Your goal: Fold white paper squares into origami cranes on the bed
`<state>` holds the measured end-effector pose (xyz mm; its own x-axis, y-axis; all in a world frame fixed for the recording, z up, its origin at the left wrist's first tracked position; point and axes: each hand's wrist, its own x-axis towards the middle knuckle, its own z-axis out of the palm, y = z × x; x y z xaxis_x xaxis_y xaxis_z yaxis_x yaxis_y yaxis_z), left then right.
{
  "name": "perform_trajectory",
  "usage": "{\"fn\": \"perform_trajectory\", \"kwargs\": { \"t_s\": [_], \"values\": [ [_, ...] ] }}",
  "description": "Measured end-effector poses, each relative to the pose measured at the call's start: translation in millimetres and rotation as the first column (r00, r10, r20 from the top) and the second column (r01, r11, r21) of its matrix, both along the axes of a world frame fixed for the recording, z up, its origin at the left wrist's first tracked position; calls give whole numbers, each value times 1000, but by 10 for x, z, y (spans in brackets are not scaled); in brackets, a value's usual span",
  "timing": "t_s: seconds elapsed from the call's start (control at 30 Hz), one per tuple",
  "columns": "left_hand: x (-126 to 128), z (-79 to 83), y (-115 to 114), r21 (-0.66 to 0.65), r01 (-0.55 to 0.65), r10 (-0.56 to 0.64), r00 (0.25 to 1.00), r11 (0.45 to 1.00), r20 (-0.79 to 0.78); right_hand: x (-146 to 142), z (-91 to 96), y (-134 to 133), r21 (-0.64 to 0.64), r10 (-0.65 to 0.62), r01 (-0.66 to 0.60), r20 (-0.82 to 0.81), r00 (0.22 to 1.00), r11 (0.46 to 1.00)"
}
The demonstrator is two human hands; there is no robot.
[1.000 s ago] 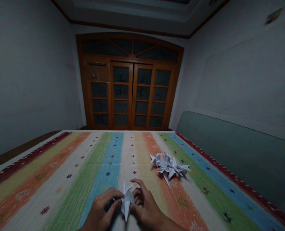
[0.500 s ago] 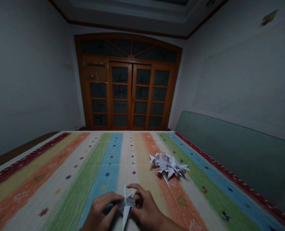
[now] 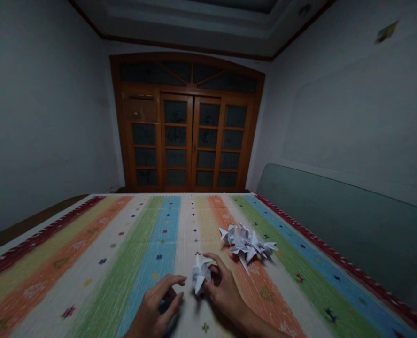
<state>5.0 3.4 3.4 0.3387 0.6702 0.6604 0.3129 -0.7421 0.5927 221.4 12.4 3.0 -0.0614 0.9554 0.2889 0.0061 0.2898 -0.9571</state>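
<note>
A folded white paper crane (image 3: 200,276) with pointed ends is gripped at its right side by my right hand (image 3: 224,288), just above the striped tablecloth (image 3: 138,253). Thumb and fingers of that hand close on the paper. My left hand (image 3: 159,303) is a short way to the left, apart from the crane, with thumb and forefinger spread and nothing between them. Its other fingers are curled and partly hidden. Beyond my right hand lies a pile of similar folded white paper cranes (image 3: 247,244).
The cloth covers a long table. A pale green panel (image 3: 335,225) stands along the right side against the wall. Wooden doors with glass panes (image 3: 194,141) are at the far end, and a brown wooden edge (image 3: 35,220) shows at the left.
My left hand has let go of the paper crane and opened. My right hand has carried the crane slightly away from me and to the right. The pile stays put.
</note>
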Motion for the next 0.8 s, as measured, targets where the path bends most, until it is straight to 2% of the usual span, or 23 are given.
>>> {"fn": "perform_trajectory", "kwargs": {
  "t_s": [0.07, 0.17, 0.3, 0.5, 0.8],
  "values": [
    [-13, -37, 27, 3, -14, 14, 999, 1000, -43, 93, 4, 82, 57, -81, 81, -1, 997, 995],
    [-28, -57, 55, -3, 2, -2, 991, 1000, -136, 269, -27, 246, 139, -257, 243, 89, 962, 960],
    [-42, -42, 59, -5, 12, -12, 986, 1000, -164, 510, -79, 449, 163, -358, 337, 130, 924, 927],
    [-62, -69, 72, 8, 2, 0, 985, 1000, -175, 758, -80, 519, 214, -456, 412, 235, 858, 886],
    [-54, -78, 72, 26, -5, 10, 980, 1000, -198, 918, -176, 552, 354, -601, 488, 406, 689, 798]
  ]
}}
